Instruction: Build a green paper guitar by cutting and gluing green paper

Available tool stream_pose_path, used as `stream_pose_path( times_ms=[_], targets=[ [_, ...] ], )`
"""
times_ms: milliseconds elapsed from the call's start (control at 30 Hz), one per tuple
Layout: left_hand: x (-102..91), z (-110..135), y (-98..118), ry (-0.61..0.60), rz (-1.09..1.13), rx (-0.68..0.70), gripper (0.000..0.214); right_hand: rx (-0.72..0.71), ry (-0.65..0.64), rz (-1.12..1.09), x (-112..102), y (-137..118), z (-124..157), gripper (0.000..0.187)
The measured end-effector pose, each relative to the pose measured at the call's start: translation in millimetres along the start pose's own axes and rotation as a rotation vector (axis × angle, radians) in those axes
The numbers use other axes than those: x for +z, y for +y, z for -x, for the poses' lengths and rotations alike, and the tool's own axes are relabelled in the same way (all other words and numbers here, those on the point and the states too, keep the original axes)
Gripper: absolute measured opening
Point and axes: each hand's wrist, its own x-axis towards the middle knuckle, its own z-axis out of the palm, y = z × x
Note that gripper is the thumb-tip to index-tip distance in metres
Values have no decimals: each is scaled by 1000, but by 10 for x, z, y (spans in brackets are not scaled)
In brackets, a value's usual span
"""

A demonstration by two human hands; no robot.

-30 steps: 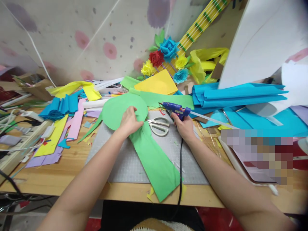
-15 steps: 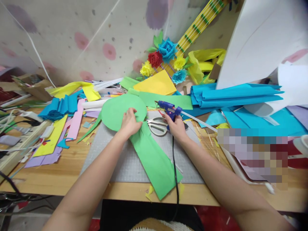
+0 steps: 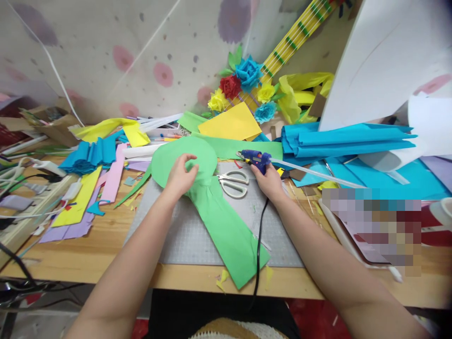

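Observation:
My right hand [image 3: 270, 181] grips a blue hot glue gun [image 3: 254, 159], whose nozzle points left over the table. A long white glue stick [image 3: 310, 171] sticks out of its back end, and a black cord runs down toward me. Over a round green paper piece [image 3: 165, 162] is my left hand [image 3: 183, 175], its fingers curved and apart with nothing between them. A wide green paper strip [image 3: 226, 235] runs from the round piece toward the table's front edge, creased where they meet. Scissors with pale handles [image 3: 235, 183] lie between my hands on a grey cutting mat [image 3: 183, 245].
Yellow paper [image 3: 229, 123] and paper flowers [image 3: 249, 73] on a yellow guitar shape stand behind. Blue crepe paper [image 3: 346, 139] lies at the right, near a white board [image 3: 384, 61]. Paper scraps and a power strip [image 3: 31, 219] with cables are on the left.
My left hand has moved left and lifted from the strip's joint, its fingers spreading. My right hand has shifted the glue gun right, away from the scissors.

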Motion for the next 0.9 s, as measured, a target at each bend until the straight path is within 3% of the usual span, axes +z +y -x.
stream_pose_path(
  times_ms=[133, 267, 500, 733, 900],
  targets=[
    [-194, -24, -240, 124, -43, -34, 18, -107, -38, 58, 21, 25, 21, 52],
    [-210, 69, -364, 134, -160, -46, 20, -142, -65, 77, -7, 35, 40, 47],
    [-67, 244, -227, 57, -325, 91, 30, -135, -122, 180, -93, -19, 94, 47],
    [-14, 283, -170, 27, -310, -16, 28, -170, -126, 287, -158, -19, 96, 44],
    [6, 268, -132, 11, -302, -97, 31, -276, -5, 510, -381, -78, 215, 43]
  ],
)
